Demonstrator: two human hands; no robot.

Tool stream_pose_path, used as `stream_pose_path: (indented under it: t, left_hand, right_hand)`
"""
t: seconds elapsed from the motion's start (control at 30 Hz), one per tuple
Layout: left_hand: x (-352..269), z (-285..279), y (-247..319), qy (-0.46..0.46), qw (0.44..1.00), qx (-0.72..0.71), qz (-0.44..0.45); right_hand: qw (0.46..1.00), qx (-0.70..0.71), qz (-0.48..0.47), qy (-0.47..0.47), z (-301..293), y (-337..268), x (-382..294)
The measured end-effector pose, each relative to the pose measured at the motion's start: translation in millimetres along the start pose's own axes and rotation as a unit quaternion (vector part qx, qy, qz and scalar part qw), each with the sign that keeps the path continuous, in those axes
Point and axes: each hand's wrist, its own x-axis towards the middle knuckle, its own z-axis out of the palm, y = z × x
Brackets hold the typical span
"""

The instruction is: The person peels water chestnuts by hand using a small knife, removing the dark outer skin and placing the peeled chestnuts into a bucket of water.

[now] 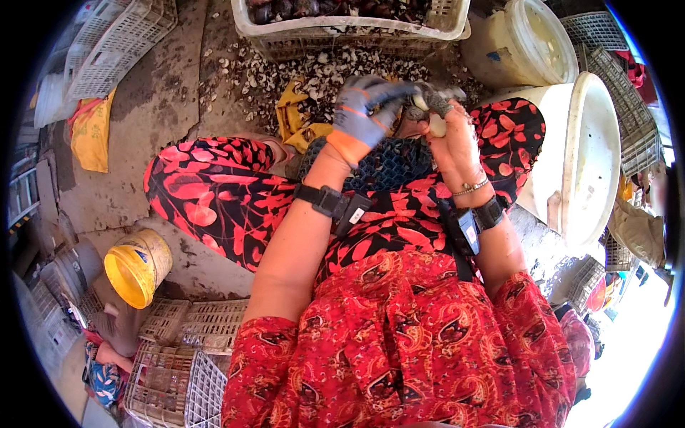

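Observation:
My left hand (364, 112) wears a grey glove with an orange cuff. Its fingers meet those of my right hand (452, 134), and blur hides whether they grip anything. Grey covers sit on some fingers of my right hand, which is otherwise bare. A smooth pale rounded piece (438, 127) is held against its palm side. Between the fingertips of both hands shows a second pale piece (420, 101). Beneath the hands, a dark blue openwork mat or basket (385, 166) lies between my legs.
A white crate (353, 24) of dark rounded things stands ahead, with pale and dark scraps (342, 64) on the floor before it. A yellow bag (291, 112) lies nearby. White buckets (591, 155) stand right. A yellow bucket (136, 267) and plastic crates (176, 369) are left.

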Motion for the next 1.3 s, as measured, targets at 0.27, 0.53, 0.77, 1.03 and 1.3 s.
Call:
stream_pose_path:
  t: [0.27,0.53,0.77,1.03,1.3]
  left_hand:
    - [-12.3,-2.3,-26.9,-0.013,0.993,0.041,-0.114]
    - [-8.3,3.2,-13.7,0.012,0.991,-0.088,-0.105]
    - [-9.0,10.5,-7.9,0.007,0.988,-0.131,-0.077]
    - [-10.7,12.3,-14.7,0.004,0.981,-0.158,-0.110]
    - [-8.3,9.3,-13.9,0.017,0.987,-0.129,-0.094]
  right_hand:
    - [0.992,-0.116,-0.045,0.030,12.3,-6.1,-4.6]
    - [0.981,0.129,0.132,-0.057,-12.2,-8.4,7.9]
    - [0.959,0.246,0.140,-0.030,-7.3,7.7,9.6]
    - [0.991,0.088,0.096,0.026,-13.8,9.5,4.2]
    - [0.957,0.241,0.163,0.005,-0.6,9.2,9.1]
